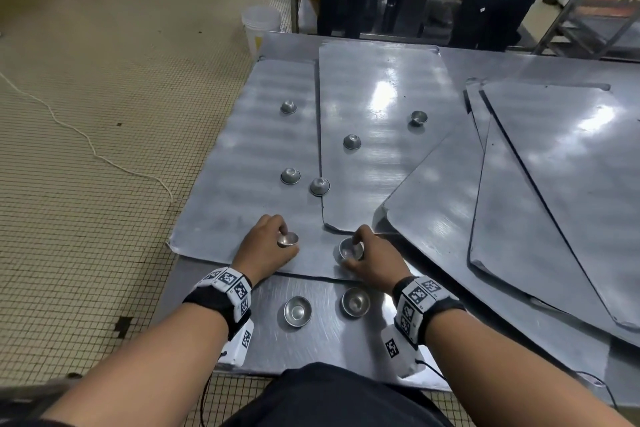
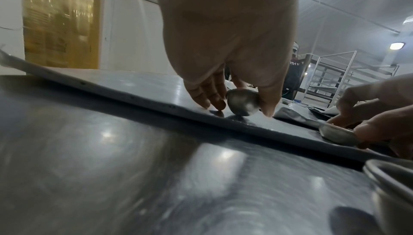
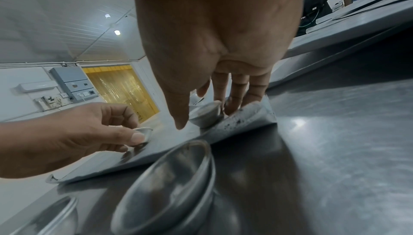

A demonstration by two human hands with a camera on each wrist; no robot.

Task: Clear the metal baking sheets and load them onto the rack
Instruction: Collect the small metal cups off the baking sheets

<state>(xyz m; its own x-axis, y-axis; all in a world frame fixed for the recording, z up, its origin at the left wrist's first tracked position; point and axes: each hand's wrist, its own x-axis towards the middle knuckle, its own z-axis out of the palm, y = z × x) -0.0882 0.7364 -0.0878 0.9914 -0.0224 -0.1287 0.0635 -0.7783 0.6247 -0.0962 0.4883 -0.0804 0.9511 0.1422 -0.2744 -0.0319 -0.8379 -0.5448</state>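
- The metal baking sheets lie flat on the steel table [image 1: 311, 350]: the nearest sheet [image 1: 235, 156] at the table's left edge, a second sheet [image 1: 381, 107] overlapping its right side, and a fanned pile of further sheets [image 1: 554, 156] to the right.
- Small metal cups sit on the two left sheets; five loose ones, such as one upside-down cup [image 1: 290, 176], are not yet collected.
- The left hand [image 1: 265, 246] pinches a tilted cup [image 1: 287, 239] between thumb and fingertips, its edge on the nearest sheet.
- The right hand [image 1: 372, 258] pinches an upright cup [image 1: 350, 249] by its rim, close to that sheet's near right corner.
- Two stacks of collected cups [image 1: 297, 311] stand on the bare table just in front of the sheets.
- The rack [image 2: 335, 79] stands well apart, beyond the table.
- Risks, as I judge them: the tilted cup could slip from the fingertip hold and roll off the left edge; a careless drop could topple a stack; lifting a sheet with cups on it would scatter them; the overlapping sheets could drag each other.
- Writing: partial letters on a background person's dark shirt and orange lettering at upper right, neither readable; the wristbands carry square coded markers.
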